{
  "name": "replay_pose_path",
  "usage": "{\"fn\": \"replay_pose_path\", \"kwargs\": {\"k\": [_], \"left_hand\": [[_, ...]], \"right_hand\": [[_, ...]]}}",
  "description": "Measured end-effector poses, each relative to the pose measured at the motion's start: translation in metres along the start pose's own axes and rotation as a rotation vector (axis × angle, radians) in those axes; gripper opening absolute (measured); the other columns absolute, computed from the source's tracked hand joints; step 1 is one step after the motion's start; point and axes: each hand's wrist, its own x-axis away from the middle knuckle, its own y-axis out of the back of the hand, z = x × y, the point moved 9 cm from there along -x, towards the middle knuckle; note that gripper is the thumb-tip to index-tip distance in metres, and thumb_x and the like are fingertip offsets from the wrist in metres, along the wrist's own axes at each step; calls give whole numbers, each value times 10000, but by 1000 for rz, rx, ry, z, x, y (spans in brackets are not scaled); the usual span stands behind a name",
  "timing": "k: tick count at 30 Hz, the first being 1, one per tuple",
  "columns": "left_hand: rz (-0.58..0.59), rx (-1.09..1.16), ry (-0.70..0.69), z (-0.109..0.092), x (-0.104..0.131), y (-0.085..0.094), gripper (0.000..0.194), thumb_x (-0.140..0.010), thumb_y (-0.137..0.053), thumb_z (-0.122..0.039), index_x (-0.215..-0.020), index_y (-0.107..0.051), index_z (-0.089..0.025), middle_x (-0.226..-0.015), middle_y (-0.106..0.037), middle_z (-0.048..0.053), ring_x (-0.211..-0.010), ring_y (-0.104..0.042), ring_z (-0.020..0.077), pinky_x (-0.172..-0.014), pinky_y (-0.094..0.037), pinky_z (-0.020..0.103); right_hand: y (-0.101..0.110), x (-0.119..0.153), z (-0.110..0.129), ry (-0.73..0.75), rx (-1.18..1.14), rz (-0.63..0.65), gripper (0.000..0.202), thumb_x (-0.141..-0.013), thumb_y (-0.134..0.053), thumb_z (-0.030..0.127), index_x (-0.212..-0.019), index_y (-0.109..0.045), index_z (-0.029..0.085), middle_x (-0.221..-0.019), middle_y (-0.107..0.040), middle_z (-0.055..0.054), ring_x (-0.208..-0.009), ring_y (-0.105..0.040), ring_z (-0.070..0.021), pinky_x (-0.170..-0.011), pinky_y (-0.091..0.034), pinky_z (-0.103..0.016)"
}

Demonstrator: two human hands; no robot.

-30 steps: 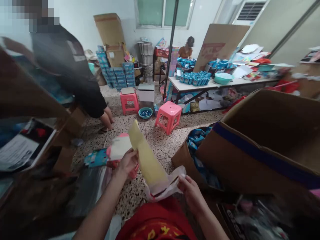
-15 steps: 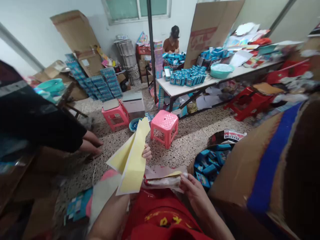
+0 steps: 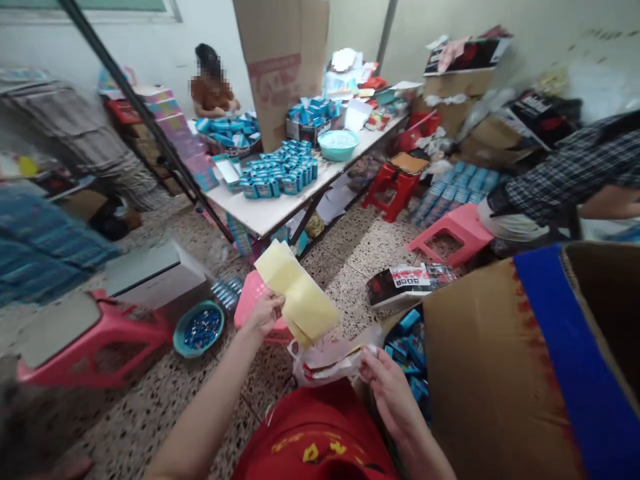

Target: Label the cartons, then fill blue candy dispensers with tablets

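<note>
My left hand [image 3: 266, 313] is closed on the edge of some yellow paper sheets [image 3: 303, 293] with pale borders, held up in front of me and tilted. Below the sheets, a clear plastic bag [image 3: 320, 370] sags against my red apron [image 3: 320, 433]. Its mouth gapes a little, and a yellowish edge and something red show inside. The fingers of my right hand [image 3: 383, 373] pinch the bag's right rim. Right beside that hand, small blue boxes [image 3: 407, 347] fill a container, partly hidden by a large carton.
The large cardboard carton [image 3: 480, 353] with a blue stripe stands close on my right. Ahead are a pink stool [image 3: 250, 293], a basin [image 3: 200, 327] of small items and a long table [image 3: 260, 217] bearing blue boxes. One person [image 3: 215, 87] sits behind it; another [image 3: 560, 173] sits at right.
My view has swung to the right. The yellow sheets have turned from upright to slanting down toward the bag's mouth. My right hand keeps its pinch on the bag.
</note>
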Motion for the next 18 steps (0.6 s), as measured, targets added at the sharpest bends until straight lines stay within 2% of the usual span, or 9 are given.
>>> {"fn": "replay_pose_path", "kwargs": {"k": [4, 7, 8, 10, 12, 14, 16, 17, 18], "left_hand": [[-19, -205, -45, -18, -95, -38, 340, -566, -657, -88, -900, -616, -130, -747, -695, 38, -581, -635, 156, -537, -493, 235], [-64, -285, -149, -37, -161, -59, 286, -631, -618, -117, -914, -626, -157, -816, -701, 15, -721, -645, 155, -634, -500, 226], [-84, -340, -226, -49, -181, -67, 268, -659, -606, -132, -924, -635, -163, -858, -702, 14, -782, -644, 157, -685, -502, 230], [-120, -533, -490, -89, -212, -91, 243, -730, -566, -164, -956, -655, -169, -937, -700, 26, -886, -638, 165, -796, -496, 257], [-133, -776, -853, -137, -231, -132, 245, -804, -499, -182, -976, -673, -183, -1001, -696, 39, -943, -636, 166, -873, -486, 288], [-71, -943, -1145, -174, -247, -183, 269, -848, -455, -187, -984, -686, -203, -1071, -683, 49, -993, -632, 162, -908, -485, 299], [50, -1009, -1292, -198, -273, -232, 270, -861, -461, -193, -993, -695, -217, -1153, -655, 57, -1045, -619, 161, -925, -488, 297], [126, -1010, -1299, -206, -292, -254, 260, -857, -479, -201, -995, -699, -219, -1191, -637, 63, -1065, -611, 167, -932, -488, 302], [193, -985, -1245, -210, -316, -273, 246, -848, -501, -205, -984, -705, -217, -1220, -620, 70, -1079, -605, 176, -942, -484, 313]], "right_hand": [[0, -61, 37, 27, -25, -122, 459, -455, -856, 452, -765, -652, 182, -706, -595, 44, -669, -511, -93, -652, -447, -187], [-2, -117, 70, 46, -62, -156, 463, -462, -855, 453, -771, -648, 178, -716, -592, 46, -669, -511, -89, -653, -450, -185], [-5, -135, 83, 44, -79, -157, 466, -455, -859, 446, -768, -646, 176, -709, -588, 50, -662, -510, -85, -647, -449, -180], [-13, -170, 112, 42, -115, -150, 480, -441, -868, 432, -776, -646, 170, -696, -584, 56, -643, -507, -75, -630, -448, -168], [-25, -199, 144, 43, -156, -141, 503, -435, -874, 419, -812, -656, 167, -697, -592, 58, -635, -511, -68, -623, -454, -158], [-35, -223, 177, 56, -211, -138, 525, -431, -880, 402, -853, -668, 171, -721, -609, 59, -640, -523, -61, -636, -466, -148], [-43, -246, 208, 71, -256, -146, 534, -414, -889, 382, -861, -680, 177, -734, -624, 59, -648, -537, -56, -657, -482, -143], [-45, -258, 222, 76, -271, -156, 534, -405, -893, 373, -857, -686, 179, -736, -630, 58, -654, -546, -56, -669, -490, -141], [-45, -271, 235, 78, -280, -169, 527, -394, -897, 364, -843, -691, 180, -733, -635, 56, -657, -554, -58, -673, -497, -141]]}}
